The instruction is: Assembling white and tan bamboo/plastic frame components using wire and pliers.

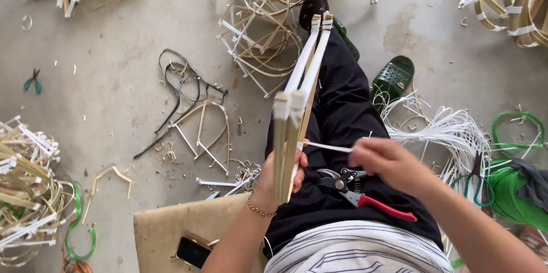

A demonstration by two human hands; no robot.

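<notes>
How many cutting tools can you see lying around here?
2. Red-handled pruning shears lie on the person's lap, just below the right hand. Small green-handled pliers lie on the concrete floor at far left. Others may be hidden under the piles of strips.

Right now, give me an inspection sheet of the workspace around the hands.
Surface: grey concrete floor, strewn with small offcuts.
Job's things: bamboo strip frame gripped upright by the left hand; the right hand pulls a white plastic strip at it.
Clutter: red-handled pruning shears on lap, bent bamboo frames, green sandal, phone.
Hands: both closed on their items.
Cables: white strip bundle, green strip coil.
Surroundings: nothing seen.
</notes>
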